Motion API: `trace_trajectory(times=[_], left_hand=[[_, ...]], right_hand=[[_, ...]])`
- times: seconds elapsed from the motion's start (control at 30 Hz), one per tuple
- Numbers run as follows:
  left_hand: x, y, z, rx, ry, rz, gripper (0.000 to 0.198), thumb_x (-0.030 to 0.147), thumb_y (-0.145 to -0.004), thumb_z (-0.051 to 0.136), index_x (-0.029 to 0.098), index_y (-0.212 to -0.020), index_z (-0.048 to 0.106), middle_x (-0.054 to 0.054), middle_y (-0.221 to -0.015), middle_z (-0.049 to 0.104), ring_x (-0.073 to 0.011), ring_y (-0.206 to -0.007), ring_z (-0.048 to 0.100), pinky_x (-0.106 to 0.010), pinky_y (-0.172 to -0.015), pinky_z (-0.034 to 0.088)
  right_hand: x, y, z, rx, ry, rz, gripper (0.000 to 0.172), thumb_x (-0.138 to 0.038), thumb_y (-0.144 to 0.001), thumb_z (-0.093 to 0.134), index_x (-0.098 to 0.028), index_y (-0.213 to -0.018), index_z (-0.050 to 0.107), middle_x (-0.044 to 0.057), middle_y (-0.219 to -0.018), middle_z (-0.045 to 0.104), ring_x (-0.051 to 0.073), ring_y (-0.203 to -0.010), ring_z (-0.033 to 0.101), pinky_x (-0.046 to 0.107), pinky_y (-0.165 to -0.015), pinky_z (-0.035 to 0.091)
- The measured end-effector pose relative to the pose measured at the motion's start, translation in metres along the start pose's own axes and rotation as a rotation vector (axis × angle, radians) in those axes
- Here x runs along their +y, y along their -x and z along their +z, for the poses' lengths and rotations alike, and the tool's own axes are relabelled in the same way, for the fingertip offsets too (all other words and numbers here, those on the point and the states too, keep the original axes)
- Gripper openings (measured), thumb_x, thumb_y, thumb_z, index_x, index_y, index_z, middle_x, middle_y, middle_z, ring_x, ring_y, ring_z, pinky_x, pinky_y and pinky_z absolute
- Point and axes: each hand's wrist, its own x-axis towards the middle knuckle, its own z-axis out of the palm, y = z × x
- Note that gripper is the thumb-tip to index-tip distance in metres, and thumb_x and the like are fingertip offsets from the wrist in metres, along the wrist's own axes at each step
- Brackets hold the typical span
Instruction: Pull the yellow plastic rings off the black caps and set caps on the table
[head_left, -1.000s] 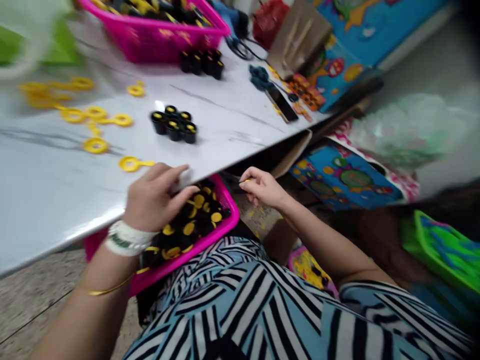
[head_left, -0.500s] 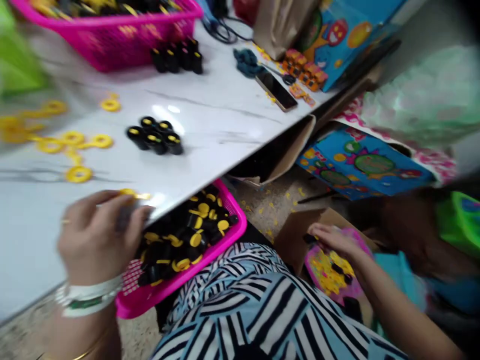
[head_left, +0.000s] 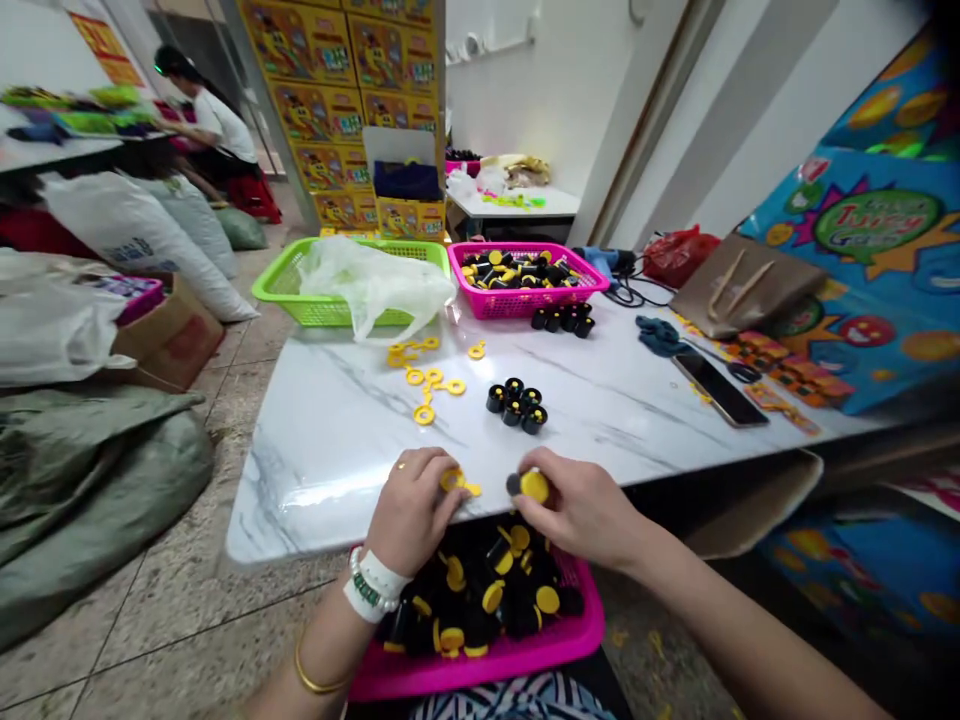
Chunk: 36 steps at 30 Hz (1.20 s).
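Note:
At the table's front edge, my left hand (head_left: 411, 508) is closed on a yellow ring piece with a tab (head_left: 471, 489). My right hand (head_left: 581, 508), a short way to the right, pinches a small black part with a round yellow disc (head_left: 534, 487). Below both hands, a pink basket (head_left: 480, 684) holds many black cylinders with yellow caps. Beyond them, a cluster of black cylinders with yellow centres (head_left: 516, 406) stands upright on the marble-patterned table (head_left: 330, 450). Loose yellow ring pieces (head_left: 424, 414) lie to its left.
Farther back are a green basket (head_left: 281, 300) with a plastic bag and another pink basket (head_left: 525, 300) full of parts. A phone (head_left: 721, 390), blue cloth (head_left: 660, 336) and paper bag (head_left: 742, 285) lie right. Sacks (head_left: 97, 500) occupy the left floor. A person (head_left: 217, 125) sits far left.
My right hand has come from above the tub of yellow pieces at the right to the table edge, beside my left hand. The view has swung up and left.

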Motion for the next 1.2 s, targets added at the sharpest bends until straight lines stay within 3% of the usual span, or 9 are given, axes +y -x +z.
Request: trace_trajectory(times=[0.17,0.4,0.6,0.73,0.83,0.93,1.07,1.13,1.2], left_hand=[[-0.003,0.003,-0.002,0.007,0.057,-0.027,0.022,0.022,-0.084,0.064,0.018,-0.105,0.056,-0.008,-0.105,0.059,-0.0239,-0.098,0.053,-0.041,-0.086,0.048],[-0.004,0.006,-0.001,-0.001,0.082,-0.055,0.022,0.024,-0.086,0.062,0.019,-0.107,0.059,-0.008,-0.100,0.057,-0.0231,-0.094,0.055,-0.040,-0.084,0.051],[0.003,0.006,0.001,0.019,0.023,-0.078,0.016,0.018,-0.085,0.059,0.021,-0.101,0.059,-0.008,-0.099,0.058,-0.0229,-0.091,0.059,-0.038,-0.078,0.055],[0.002,0.005,0.001,0.077,0.017,-0.026,0.012,0.021,-0.086,0.058,0.022,-0.098,0.059,-0.008,-0.095,0.060,-0.0222,-0.085,0.062,-0.037,-0.074,0.056],[-0.001,0.005,0.002,0.123,0.015,0.012,0.012,0.023,-0.087,0.058,0.022,-0.098,0.060,-0.008,-0.096,0.060,-0.0225,-0.085,0.062,-0.037,-0.073,0.057],[-0.004,0.006,0.003,0.117,0.004,0.016,0.013,0.023,-0.086,0.059,0.021,-0.099,0.060,-0.008,-0.096,0.060,-0.0222,-0.086,0.062,-0.036,-0.073,0.057],[-0.003,0.007,0.005,0.106,-0.023,-0.017,0.015,0.023,-0.086,0.060,0.019,-0.100,0.060,-0.008,-0.096,0.059,-0.0221,-0.087,0.062,-0.037,-0.077,0.056],[-0.003,0.006,0.008,0.130,-0.046,-0.054,0.017,0.024,-0.087,0.059,0.018,-0.103,0.061,-0.009,-0.098,0.059,-0.0225,-0.089,0.061,-0.038,-0.080,0.056],[-0.004,0.004,0.012,0.149,-0.067,-0.104,0.021,0.025,-0.088,0.058,0.017,-0.107,0.060,-0.010,-0.102,0.059,-0.0230,-0.092,0.060,-0.039,-0.082,0.055]], right_hand=[[-0.011,-0.049,0.033,-0.004,0.211,-0.076,0.024,-0.041,-0.087,0.055,-0.018,-0.090,0.060,0.005,-0.077,0.066,0.019,-0.071,0.060,0.027,-0.064,0.038],[-0.004,-0.020,0.014,0.128,0.004,0.003,0.027,-0.040,-0.086,0.058,-0.019,-0.101,0.058,-0.003,-0.062,0.059,0.013,-0.054,0.055,0.022,-0.056,0.038],[-0.006,-0.032,0.017,0.024,0.167,-0.061,0.018,-0.038,-0.085,0.056,-0.021,-0.089,0.062,0.000,-0.069,0.065,0.016,-0.062,0.060,0.025,-0.060,0.038],[0.005,-0.083,-0.020,0.137,0.098,0.000,0.023,-0.041,-0.083,0.057,-0.021,-0.091,0.065,0.001,-0.070,0.065,0.016,-0.065,0.060,0.025,-0.061,0.038],[0.040,-0.130,-0.059,0.352,0.062,0.284,0.026,-0.043,-0.078,0.061,-0.019,-0.087,0.067,0.001,-0.067,0.064,0.016,-0.064,0.058,0.024,-0.060,0.038],[0.076,-0.158,-0.084,0.397,0.045,0.437,0.024,-0.037,-0.076,0.063,-0.013,-0.078,0.066,0.004,-0.059,0.061,0.015,-0.056,0.055,0.025,-0.057,0.038],[0.080,-0.127,-0.081,0.397,-0.007,0.473,0.031,-0.043,-0.082,0.057,-0.013,-0.087,0.065,0.000,-0.054,0.054,0.012,-0.048,0.047,0.023,-0.050,0.034],[0.062,-0.085,-0.069,0.416,-0.096,0.336,0.033,-0.046,-0.085,0.054,-0.015,-0.094,0.063,-0.002,-0.056,0.052,0.010,-0.049,0.043,0.022,-0.048,0.032],[0.035,-0.039,-0.053,0.243,-0.227,0.140,0.031,-0.045,-0.084,0.059,-0.018,-0.098,0.063,-0.003,-0.058,0.051,0.009,-0.049,0.042,0.021,-0.047,0.031]])
